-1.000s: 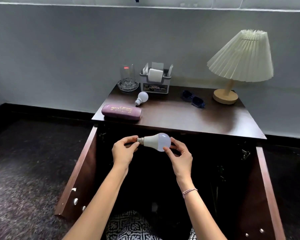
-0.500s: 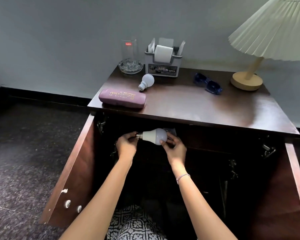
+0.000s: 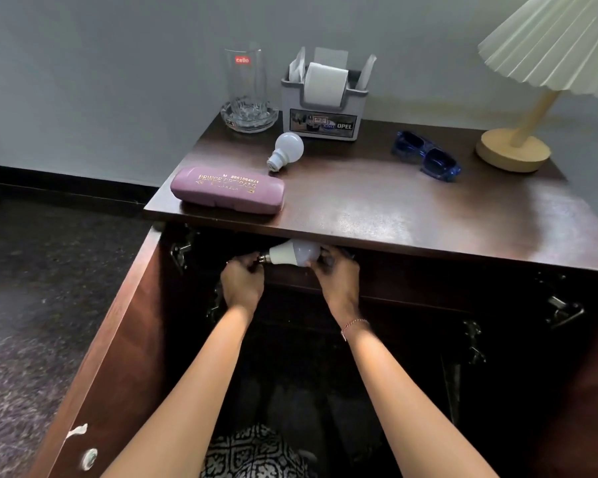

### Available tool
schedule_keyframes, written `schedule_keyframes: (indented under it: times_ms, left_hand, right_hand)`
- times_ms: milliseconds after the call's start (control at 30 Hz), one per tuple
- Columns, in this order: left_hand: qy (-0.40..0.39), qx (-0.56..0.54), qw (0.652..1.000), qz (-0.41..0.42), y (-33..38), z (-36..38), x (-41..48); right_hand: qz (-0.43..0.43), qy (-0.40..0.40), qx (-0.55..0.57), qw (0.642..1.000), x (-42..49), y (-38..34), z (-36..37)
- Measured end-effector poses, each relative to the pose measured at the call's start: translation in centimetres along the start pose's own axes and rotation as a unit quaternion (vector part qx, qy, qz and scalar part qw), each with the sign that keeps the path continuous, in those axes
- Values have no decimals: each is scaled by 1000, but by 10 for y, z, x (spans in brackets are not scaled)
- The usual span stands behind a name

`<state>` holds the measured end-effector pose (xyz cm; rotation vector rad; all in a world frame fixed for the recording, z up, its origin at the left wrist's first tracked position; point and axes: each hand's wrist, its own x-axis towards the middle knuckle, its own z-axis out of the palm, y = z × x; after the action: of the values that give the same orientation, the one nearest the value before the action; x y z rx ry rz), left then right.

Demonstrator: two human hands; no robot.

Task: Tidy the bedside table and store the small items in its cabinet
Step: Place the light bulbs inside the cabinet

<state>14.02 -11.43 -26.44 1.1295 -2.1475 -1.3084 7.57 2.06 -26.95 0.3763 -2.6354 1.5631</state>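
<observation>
Both hands hold a white light bulb (image 3: 292,254) sideways just under the front edge of the dark wooden bedside table (image 3: 394,215), at the mouth of the open cabinet. My left hand (image 3: 242,282) pinches the metal base; my right hand (image 3: 335,274) cups the rounded end. On the tabletop lie a second smaller bulb (image 3: 287,148), a purple glasses case (image 3: 227,190) at the front left corner, and blue sunglasses (image 3: 427,155) to the right.
A tall glass (image 3: 246,82) stands in a glass ashtray at the back left, beside a grey tissue holder (image 3: 325,108). A pleated lamp (image 3: 518,146) occupies the back right corner. Cabinet doors (image 3: 118,346) hang open on both sides; the interior is dark.
Both hands have carried the bulb forward and up, from in front of the cabinet to just under the tabletop edge. My view has moved closer to the table.
</observation>
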Motion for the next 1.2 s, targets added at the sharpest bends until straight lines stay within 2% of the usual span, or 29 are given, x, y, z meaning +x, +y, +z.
schedule_keyframes:
  times_ms: [267, 433, 567, 800, 967, 1100, 1200]
  left_hand:
    - [-23, 24, 999, 36, 3, 7, 15]
    - [-6, 11, 999, 35, -3, 8, 12]
    - [-1, -9, 999, 35, -7, 9, 5]
    - [4, -23, 999, 49, -8, 6, -15]
    - [-13, -60, 998, 20, 0, -6, -41]
    - [-17, -63, 997, 51, 15, -24, -66]
    - [-5, -50, 995, 82, 35, -38, -80]
  right_hand:
    - [-7, 1, -77, 997, 22, 5, 7]
    - [-27, -11, -100, 995, 22, 8, 4]
    - [-85, 24, -77, 993, 6, 12, -5]
    - [-110, 22, -9, 994, -26, 13, -19]
    - [-111, 12, 15, 994, -53, -3, -34]
    - [-131, 15, 33, 991, -63, -29, -48]
    - [-169, 29, 8, 985, -64, -47, -59]
